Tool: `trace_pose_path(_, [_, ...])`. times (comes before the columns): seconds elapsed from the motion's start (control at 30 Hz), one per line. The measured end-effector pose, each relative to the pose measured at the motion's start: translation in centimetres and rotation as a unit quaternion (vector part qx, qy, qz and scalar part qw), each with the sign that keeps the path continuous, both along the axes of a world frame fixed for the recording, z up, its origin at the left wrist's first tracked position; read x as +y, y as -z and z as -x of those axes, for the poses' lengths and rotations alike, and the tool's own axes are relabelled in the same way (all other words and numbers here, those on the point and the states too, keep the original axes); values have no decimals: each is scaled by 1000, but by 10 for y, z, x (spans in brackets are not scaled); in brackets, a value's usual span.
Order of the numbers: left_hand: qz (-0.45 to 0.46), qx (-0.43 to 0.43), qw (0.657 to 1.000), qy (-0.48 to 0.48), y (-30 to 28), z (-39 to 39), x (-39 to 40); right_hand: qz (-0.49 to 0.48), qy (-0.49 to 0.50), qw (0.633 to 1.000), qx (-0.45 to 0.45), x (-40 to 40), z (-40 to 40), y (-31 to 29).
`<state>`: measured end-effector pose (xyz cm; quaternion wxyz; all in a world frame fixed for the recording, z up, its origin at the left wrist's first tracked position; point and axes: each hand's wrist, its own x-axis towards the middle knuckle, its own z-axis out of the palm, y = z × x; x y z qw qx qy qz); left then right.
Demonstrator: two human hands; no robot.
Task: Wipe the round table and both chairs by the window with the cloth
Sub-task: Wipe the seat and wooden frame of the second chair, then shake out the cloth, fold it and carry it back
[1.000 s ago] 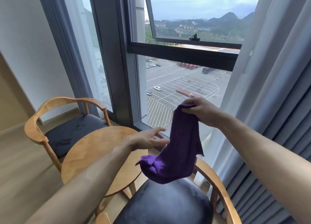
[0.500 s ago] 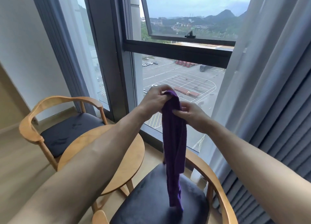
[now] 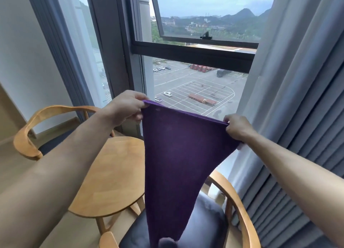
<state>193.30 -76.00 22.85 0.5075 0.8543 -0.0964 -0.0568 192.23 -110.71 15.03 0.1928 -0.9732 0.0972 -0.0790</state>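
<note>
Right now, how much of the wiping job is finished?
No wiping shows yet. In hand: left hand and right hand hold the purple cloth spread out by its top corners, in the air. Left: the round wooden table, the near chair and the far chair.

1. The table [image 3: 111, 177] top lies bare, open from above.
2. The spread cloth [image 3: 178, 154] hangs over the near chair [image 3: 242, 210], screening its seat.
3. The far chair [image 3: 33, 136] has its curved back rail around the seat.
</note>
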Motion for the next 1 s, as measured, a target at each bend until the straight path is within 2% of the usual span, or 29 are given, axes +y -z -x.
trace_pose_path(0.1, [65, 47, 997, -24, 4, 0, 8, 34, 9, 999, -11, -2, -5, -21])
trace_pose_path(0.17, [73, 28, 997, -24, 5, -2, 11, 44, 14, 999, -29, -3, -7, -35])
trace_pose_path(0.33, [-38, -84, 995, -31, 13, -8, 16, 34, 2, 997, -65, -10, -6, -65])
trace_pose_path(0.53, [-56, -74, 995, -27, 33, -18, 21, 19, -26, 999, -34, -13, 13, -69])
trace_pose_path(0.73, [-59, 3, 995, 75, 66, 0, 40, 2, -58, 996, 68, -16, 57, -39])
trace_pose_path(0.83, [-103, 33, 987, 117, 85, 22, 53, 27, -105, 985, 133, -10, 88, -18])
trace_pose_path(1.0, [-192, 142, 950, 201, 124, 76, 76, 64, -179, 926, 325, 5, 144, 24])
